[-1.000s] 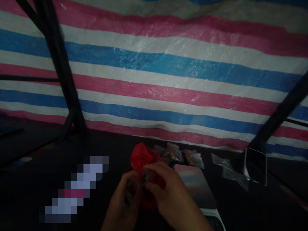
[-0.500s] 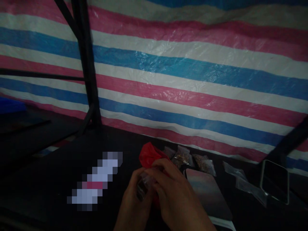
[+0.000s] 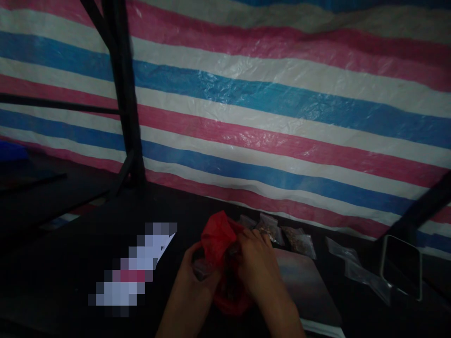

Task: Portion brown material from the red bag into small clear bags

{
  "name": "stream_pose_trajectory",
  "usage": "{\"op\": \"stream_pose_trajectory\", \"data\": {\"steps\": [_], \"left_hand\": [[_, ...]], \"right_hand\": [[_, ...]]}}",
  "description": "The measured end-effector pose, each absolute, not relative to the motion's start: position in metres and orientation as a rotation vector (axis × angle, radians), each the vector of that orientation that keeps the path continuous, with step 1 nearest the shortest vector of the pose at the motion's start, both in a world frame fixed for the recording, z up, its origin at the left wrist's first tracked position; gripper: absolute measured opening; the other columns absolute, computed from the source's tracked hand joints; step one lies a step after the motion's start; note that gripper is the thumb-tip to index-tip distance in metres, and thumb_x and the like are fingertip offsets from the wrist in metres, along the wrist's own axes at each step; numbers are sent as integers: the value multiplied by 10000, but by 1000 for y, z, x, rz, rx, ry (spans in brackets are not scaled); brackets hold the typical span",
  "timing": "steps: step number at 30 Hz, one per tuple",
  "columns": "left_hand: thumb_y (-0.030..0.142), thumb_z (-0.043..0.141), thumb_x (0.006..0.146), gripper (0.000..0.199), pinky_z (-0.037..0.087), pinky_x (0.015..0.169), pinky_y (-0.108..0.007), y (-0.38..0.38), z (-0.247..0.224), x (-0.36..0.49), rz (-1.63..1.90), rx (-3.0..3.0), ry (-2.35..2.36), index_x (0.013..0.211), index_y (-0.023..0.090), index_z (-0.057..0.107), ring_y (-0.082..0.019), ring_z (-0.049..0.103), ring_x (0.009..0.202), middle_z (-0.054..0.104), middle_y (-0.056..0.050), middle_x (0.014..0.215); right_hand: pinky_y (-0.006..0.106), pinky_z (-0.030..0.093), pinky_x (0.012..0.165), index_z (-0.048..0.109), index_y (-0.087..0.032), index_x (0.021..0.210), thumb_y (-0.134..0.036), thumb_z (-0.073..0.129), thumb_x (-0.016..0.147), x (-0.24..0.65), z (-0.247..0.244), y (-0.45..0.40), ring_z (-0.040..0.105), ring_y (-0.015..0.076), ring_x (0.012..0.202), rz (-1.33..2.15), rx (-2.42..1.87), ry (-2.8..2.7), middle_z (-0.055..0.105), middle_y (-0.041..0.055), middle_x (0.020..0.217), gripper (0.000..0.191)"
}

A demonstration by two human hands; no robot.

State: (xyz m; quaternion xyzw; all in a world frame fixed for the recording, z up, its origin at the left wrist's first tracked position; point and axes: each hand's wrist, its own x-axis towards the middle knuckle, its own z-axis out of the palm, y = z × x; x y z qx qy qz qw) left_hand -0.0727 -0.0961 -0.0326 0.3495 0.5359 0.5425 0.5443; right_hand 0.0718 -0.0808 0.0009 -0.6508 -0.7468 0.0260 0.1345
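Note:
A red plastic bag stands between my hands on the black table, its mouth spread and its dark contents too dim to make out. My left hand is curled at its left side around a small clear plastic bag. On the right, my right hand has its fingers bent over the red bag's rim and grips it there; the fingertips are partly hidden. Just beyond that hand lie small clear packets with brownish bits, and another such packet is beside them.
A flat grey rounded item lies right of my right hand. Farther right are empty-looking clear bags and a phone. A blurred-out pale strip is at left. Dark metal posts stand before a striped tarp.
My hands have moved apart, the right one going rightward. The red bag's mouth has opened wider between them and its inside now shows. The clear bag stays in my left hand.

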Motion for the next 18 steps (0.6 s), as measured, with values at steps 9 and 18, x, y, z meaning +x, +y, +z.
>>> {"op": "stream_pose_trajectory", "data": {"steps": [9,18], "left_hand": [[315,747,645,304,595,727,-374,-73,-34,-63,1299,671,1206,926,206,711,-298,790,846,812,-58,862],[180,790,632,286,583,559,-289,-69,-11,-66,1245,436,1093,897,240,703,-242,784,701,785,1,754]], "right_hand": [[487,368,1105,733,-166,1249,4,590,802,80,-8,-75,582,351,1325,69,-2057,-2008,721,121,1382,500],[475,365,1096,722,-136,1265,34,549,792,78,-22,-69,600,354,1304,175,-2002,-1834,711,139,1392,531]]}}
